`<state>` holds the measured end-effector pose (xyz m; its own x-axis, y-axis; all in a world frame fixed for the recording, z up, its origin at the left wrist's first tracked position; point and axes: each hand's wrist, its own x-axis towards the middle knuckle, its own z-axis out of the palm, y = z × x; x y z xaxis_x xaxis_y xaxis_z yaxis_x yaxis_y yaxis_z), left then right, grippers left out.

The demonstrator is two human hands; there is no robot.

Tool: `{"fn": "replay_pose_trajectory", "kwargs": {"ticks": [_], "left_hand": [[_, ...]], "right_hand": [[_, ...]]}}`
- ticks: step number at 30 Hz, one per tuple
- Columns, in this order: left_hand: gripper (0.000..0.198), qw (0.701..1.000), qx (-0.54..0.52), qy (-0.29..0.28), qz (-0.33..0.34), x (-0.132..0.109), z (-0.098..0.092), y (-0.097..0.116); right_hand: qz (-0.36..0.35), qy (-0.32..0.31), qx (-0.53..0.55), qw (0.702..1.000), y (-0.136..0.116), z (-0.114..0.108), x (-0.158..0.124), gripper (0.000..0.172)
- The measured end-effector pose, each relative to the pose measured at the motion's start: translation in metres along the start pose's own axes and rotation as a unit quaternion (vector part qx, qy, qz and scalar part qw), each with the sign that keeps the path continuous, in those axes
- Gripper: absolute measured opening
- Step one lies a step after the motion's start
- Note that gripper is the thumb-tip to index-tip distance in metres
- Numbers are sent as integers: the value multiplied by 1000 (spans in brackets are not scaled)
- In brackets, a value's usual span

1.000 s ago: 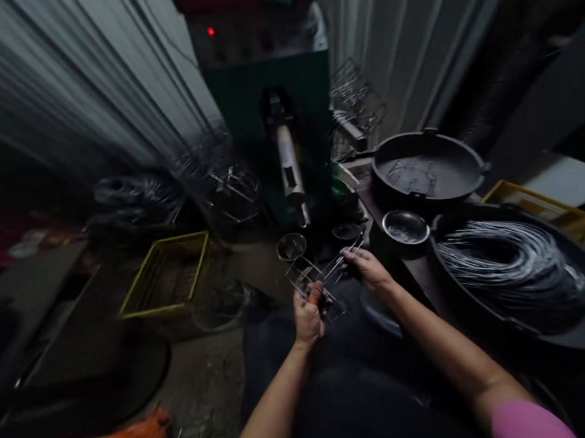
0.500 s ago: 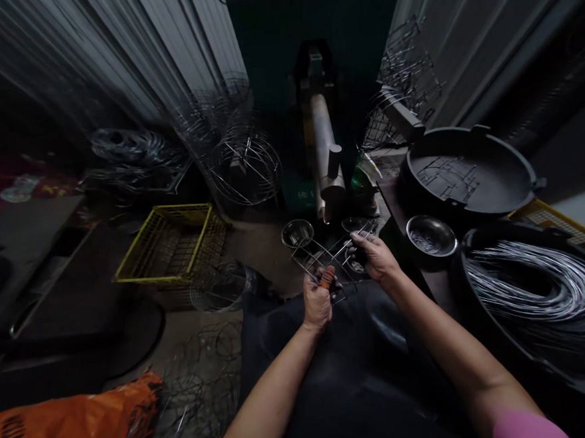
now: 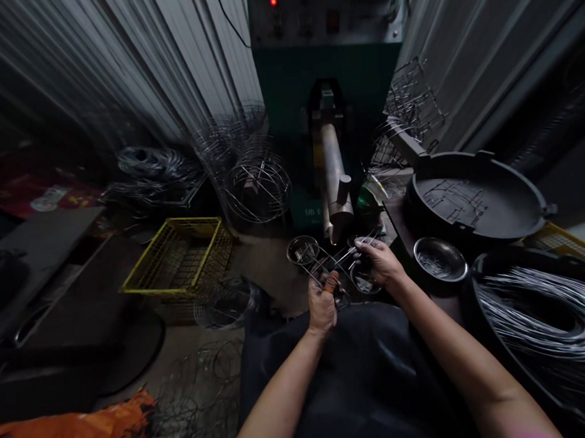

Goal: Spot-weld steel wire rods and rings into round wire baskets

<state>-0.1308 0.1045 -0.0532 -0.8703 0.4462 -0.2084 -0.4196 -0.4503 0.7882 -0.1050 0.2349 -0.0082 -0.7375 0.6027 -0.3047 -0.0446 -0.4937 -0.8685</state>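
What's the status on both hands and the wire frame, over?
Left hand shut on orange-handled tool. Right hand holding wire frame. Machine arm just ahead, steel bowl close left of the frame.

hands | left hand (image 3: 323, 307) with orange-handled tool (image 3: 331, 281) and right hand (image 3: 383, 263) move slightly closer together | wire frame (image 3: 339, 257) comes nearer the machine arm (image 3: 333, 169) tip | red lamp (image 3: 272, 0) back in view

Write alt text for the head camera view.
A person's left hand grips an orange-handled tool while the right hand pinches a thin silver wire frame, in front of a green machine. A yellow wire basket sits left; coiled silver wire right.
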Motion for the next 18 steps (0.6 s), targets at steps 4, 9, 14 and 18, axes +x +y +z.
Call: {"fn": "replay_pose_trajectory", "kwargs": {"ticks": [4,9,14,18], "left_hand": [[29,1000,-3,-5,-1,5,4,3],[34,1000,-6,-4,1,11,7,6],[38,1000,7,5,3,17,9,6],[38,1000,6,8,4,22,13,7]], "right_hand": [[-4,-7,1,1000,-4,1,6,25],[-8,-7,-5,1000,-8,-1,13,20],[-11,-23,-8,1000,-8,-2,20,21],[-19,-27,2,999,-8,-3,27,24]]}}
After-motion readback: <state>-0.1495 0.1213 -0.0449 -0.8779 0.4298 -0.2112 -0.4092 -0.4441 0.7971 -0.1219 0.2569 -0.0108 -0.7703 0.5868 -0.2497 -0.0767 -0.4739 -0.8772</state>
